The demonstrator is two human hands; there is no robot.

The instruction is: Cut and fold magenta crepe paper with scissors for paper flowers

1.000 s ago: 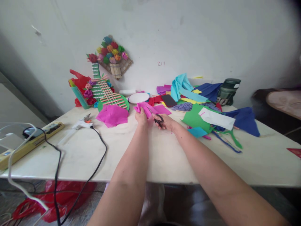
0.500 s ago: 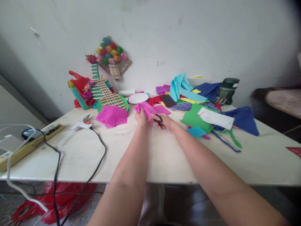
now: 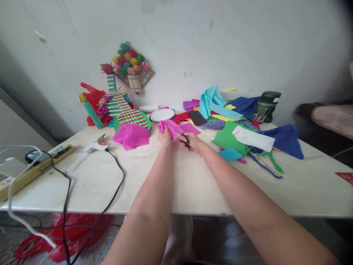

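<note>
My left hand (image 3: pixel 164 137) pinches a folded piece of magenta paper (image 3: pixel 171 127) above the middle of the table. In my right hand (image 3: pixel 194 142) are black-handled scissors (image 3: pixel 185 140), fingers closed round the handles. Their blades point up and left and lie against the magenta paper. Just behind, another flat magenta piece (image 3: pixel 191 128) rests on the table. A crumpled magenta sheet (image 3: pixel 130 136) lies left of my left hand, in front of a green guitar-shaped craft (image 3: pixel 132 118) with sticks, strings and paper flowers.
A white glue gun (image 3: pixel 95 146) with a black cord and a yellow power strip (image 3: pixel 41 168) lie at left. Green paper (image 3: pixel 228 137), yarn (image 3: pixel 213 125), a phone (image 3: pixel 197 118) and a dark bottle (image 3: pixel 267 106) are on the right. A white round disc (image 3: pixel 162 115) sits behind my hands.
Almost nothing differs. Both hands, the scissors and the magenta paper keep nearly the same place, with only a very slight shift.
</note>
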